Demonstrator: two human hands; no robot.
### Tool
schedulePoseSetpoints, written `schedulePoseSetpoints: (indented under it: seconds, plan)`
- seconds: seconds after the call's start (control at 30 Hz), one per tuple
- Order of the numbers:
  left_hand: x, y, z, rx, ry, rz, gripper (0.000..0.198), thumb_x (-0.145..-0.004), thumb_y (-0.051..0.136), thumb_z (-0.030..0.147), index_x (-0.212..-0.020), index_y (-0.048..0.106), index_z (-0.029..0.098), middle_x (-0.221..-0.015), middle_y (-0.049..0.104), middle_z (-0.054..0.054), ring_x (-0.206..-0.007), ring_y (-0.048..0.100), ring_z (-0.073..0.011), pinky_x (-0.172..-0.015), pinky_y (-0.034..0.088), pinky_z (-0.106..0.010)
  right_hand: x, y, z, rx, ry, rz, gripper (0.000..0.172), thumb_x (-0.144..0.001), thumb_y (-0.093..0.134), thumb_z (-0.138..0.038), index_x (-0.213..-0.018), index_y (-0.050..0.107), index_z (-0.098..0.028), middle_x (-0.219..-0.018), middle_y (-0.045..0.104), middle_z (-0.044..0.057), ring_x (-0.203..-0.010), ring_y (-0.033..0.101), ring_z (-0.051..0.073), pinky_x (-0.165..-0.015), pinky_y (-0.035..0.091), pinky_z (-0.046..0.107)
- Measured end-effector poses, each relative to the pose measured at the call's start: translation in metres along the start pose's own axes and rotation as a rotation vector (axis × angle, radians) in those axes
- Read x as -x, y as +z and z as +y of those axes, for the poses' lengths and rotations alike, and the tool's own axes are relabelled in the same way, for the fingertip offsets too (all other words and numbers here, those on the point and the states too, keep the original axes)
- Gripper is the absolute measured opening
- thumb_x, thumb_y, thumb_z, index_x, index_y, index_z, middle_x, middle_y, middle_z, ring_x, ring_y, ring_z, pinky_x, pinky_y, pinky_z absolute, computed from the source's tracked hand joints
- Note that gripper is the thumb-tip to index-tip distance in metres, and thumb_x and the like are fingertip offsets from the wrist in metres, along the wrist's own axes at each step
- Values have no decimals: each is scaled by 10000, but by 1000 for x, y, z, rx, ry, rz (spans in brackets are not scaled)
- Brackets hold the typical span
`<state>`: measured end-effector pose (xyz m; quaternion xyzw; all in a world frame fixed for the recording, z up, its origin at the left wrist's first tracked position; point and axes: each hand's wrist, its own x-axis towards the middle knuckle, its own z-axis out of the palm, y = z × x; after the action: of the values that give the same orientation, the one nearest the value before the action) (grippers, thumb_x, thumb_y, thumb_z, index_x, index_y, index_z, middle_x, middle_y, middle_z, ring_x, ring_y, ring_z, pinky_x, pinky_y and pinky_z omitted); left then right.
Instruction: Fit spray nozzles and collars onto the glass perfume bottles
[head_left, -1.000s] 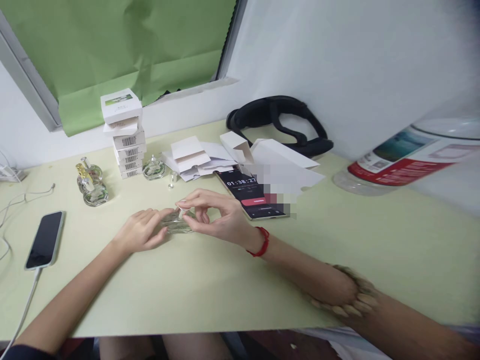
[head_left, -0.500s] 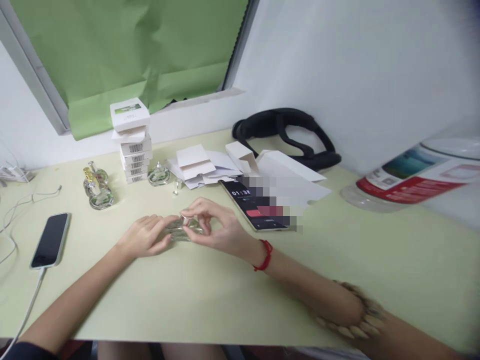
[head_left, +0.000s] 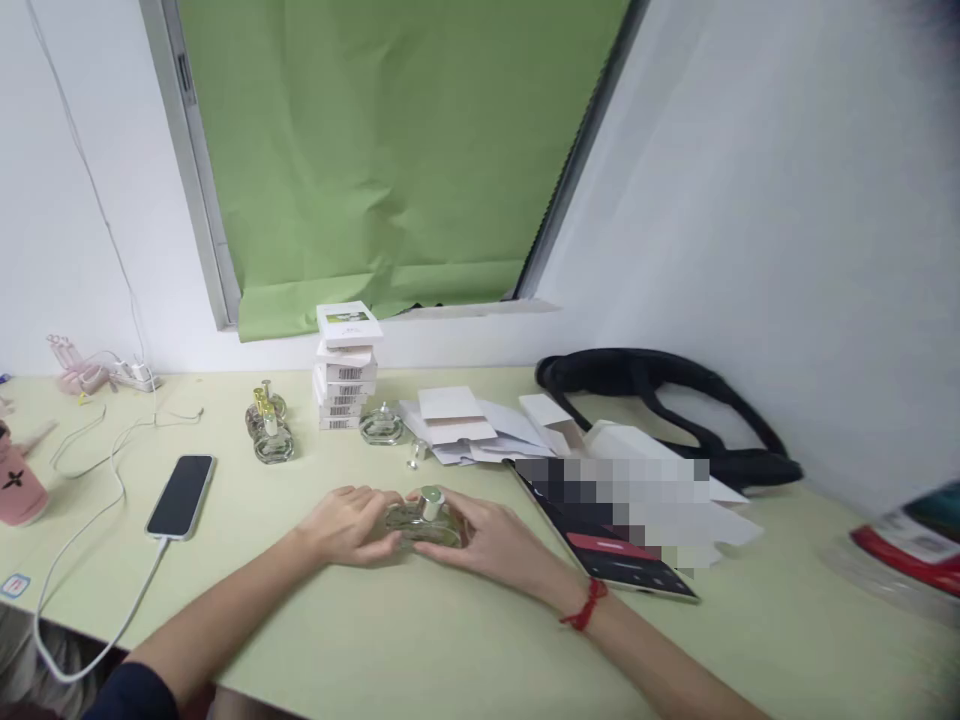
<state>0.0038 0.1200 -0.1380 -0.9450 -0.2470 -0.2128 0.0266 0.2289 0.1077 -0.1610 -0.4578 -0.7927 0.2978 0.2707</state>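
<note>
With left hand [head_left: 351, 526] and right hand [head_left: 491, 535] cupped around opposite ends, held a bottle [head_left: 444, 531] upright on the bench [head_left: 450, 650], between its near and far edges, in a finger-and-thumb grip. Saw a cap [head_left: 430, 502] on top; could not tell its tightness. Probably risked losing the cap through a loose fit, tilting the bottle through uneven pressure, or jostling the right phone [head_left: 611, 546] by a rightward slip.
</note>
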Motion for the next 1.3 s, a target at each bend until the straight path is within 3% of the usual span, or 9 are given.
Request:
schedulePoseSetpoints:
  seconds: [0.13, 0.33, 0.47, 0.57, 0.7, 0.87, 1.0, 1.1, 1.3]
  plan:
    - [3, 2, -4, 36, -61, -60, 384, -955, 310, 451, -1167, 409, 147, -961, 646, -71, -805, 624, -185, -738, 479, -307, -8, 10, 1, 115, 35, -50, 365, -728, 651, -497, -826, 562, -157, -797, 618, 59, -711, 574, 198, -646, 413, 298]
    - [6, 3, -9, 77, -139, 11, 480, -939, 306, 561, -1097, 488, 146, -937, 631, -84, -818, 609, -185, -746, 460, -312, -14, 26, -12, 130, 47, -79, 470, -802, 589, -523, -1108, 506, -176, -928, 636, 64, -821, 625, 241, -696, 418, 317]
    - [12, 0, -15, 37, -164, 39, 470, -938, 314, 581, -887, 503, 154, -793, 583, -60, -714, 558, -158, -662, 425, -288, -18, 30, -19, 167, -52, -107, 467, -851, 525, -499, -1181, 476, -172, -1103, 590, 85, -875, 628, 240, -712, 418, 326]
    - [18, -5, -22, -4, -146, 54, 456, -944, 333, 571, -838, 478, 151, -755, 556, -48, -672, 520, -140, -623, 406, -271, -21, 30, -18, 131, -89, -117, 468, -855, 516, -487, -1204, 482, -177, -1104, 581, 73, -892, 616, 221, -739, 414, 325]
    - [27, -16, -32, -32, -135, 135, 375, -925, 395, 499, -814, 475, 149, -748, 540, -49, -665, 493, -130, -606, 404, -252, -26, 27, -16, 92, -70, -151, 441, -850, 496, -462, -1196, 515, -189, -953, 578, 43, -793, 584, 190, -723, 385, 320]
    - [41, -42, -52, -111, -59, 241, 241, -797, 487, 391, -771, 509, 152, -798, 532, -78, -693, 481, -145, -606, 406, -262, -31, 22, -14, 36, -51, -204, 417, -816, 471, -398, -1187, 560, -229, -871, 548, 21, -743, 558, 171, -726, 365, 314]
    - [55, -64, -74, -190, -33, 191, 183, -680, 533, 324, -689, 490, 147, -863, 555, -105, -753, 507, -171, -644, 427, -287, -30, 22, -8, -23, -39, -215, 407, -805, 439, -365, -1167, 569, -232, -875, 557, 21, -791, 571, 175, -756, 370, 316]
    - [62, -75, -86, -250, -56, 182, 174, -667, 541, 316, -678, 507, 145, -879, 566, -105, -751, 506, -170, -641, 427, -287, -29, 23, -4, -53, -32, -221, 401, -805, 418, -360, -1155, 567, -233, -892, 571, 23, -826, 580, 177, -785, 378, 317]
    - [65, -84, -96, -431, -218, 136, 176, -697, 552, 332, -687, 543, 157, -895, 563, -89, -770, 530, -177, -666, 427, -301, -28, 24, -3, -70, -42, -222, 393, -830, 405, -379, -1157, 561, -226, -906, 575, 29, -838, 584, 178, -793, 393, 323]
